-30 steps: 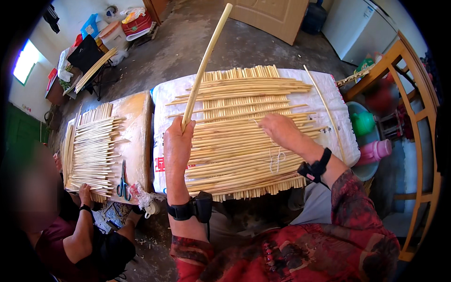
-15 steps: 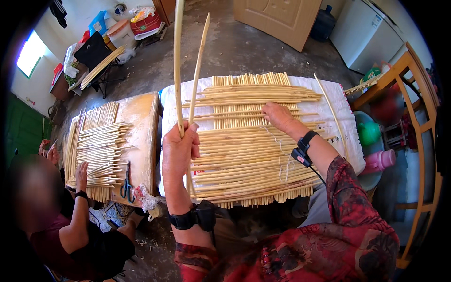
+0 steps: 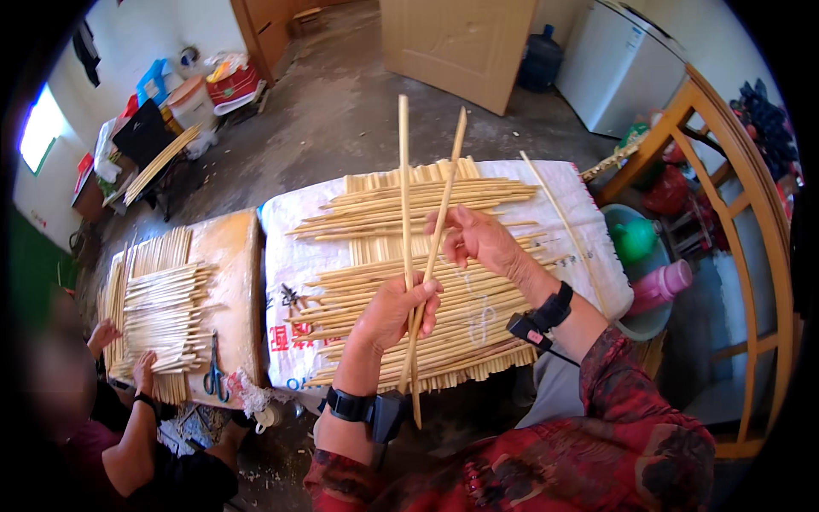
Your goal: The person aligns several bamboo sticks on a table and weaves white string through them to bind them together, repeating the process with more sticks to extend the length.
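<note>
We see our left hand (image 3: 394, 314) closed around 2 pale sticks (image 3: 404, 179), below their middles. The upper ends spread apart and the lower ends cross beneath the fist. Such a hold seems to suit handling 2 together, since it leaves the upper lengths free for our right hand (image 3: 486, 241). That hand is half open, fingers loosely curled beside the right-leaning stick; nothing looks gripped, though we cannot tell whether a fingertip touches it.

Below, a broad row of sticks (image 3: 444, 320) lies side by side over shorter crosswise pieces (image 3: 367, 183), probably to keep them within reach. A pale string (image 3: 482, 311) rests loose on the row. The white cloth (image 3: 576, 183) perhaps shields the tabletop; 1 separate stick (image 3: 563, 218) lies along its right side, well apart from the row.
</note>
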`<act>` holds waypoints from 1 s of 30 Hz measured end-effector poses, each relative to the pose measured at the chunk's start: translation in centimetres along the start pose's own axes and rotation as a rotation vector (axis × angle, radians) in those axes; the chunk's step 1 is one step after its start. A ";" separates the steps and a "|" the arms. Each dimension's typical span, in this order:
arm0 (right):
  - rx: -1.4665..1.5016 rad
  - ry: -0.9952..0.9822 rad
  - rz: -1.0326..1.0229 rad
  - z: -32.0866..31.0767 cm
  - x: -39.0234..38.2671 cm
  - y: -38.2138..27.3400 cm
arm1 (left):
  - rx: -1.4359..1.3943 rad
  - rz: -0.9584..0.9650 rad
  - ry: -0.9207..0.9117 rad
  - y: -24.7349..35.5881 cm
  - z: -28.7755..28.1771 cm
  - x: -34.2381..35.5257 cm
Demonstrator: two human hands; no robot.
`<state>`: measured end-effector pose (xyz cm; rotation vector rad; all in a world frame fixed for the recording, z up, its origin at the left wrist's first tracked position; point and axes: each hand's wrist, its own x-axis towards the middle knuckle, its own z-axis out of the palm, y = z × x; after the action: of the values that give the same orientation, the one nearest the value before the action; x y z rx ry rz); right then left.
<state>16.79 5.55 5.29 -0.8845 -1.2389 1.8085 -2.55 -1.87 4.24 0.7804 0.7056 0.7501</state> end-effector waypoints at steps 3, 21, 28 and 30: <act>0.138 -0.035 -0.028 -0.8 -2.5 -0.5 | 0.045 -0.112 -0.199 -1.7 1.9 1.0; 0.192 0.202 0.049 -6.6 -5.8 -0.2 | 0.674 0.303 0.301 -3.6 3.7 0.7; 0.461 0.484 -0.154 -10.2 -5.5 1.2 | 1.064 0.702 0.264 -2.7 7.6 -1.3; 0.578 0.476 -0.138 -10.0 -5.2 1.5 | 0.693 0.428 0.252 -3.9 7.1 -0.3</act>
<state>27.54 4.87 1.60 -0.7996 -0.4290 1.5882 4.00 -6.51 4.87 1.5163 1.0649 1.0140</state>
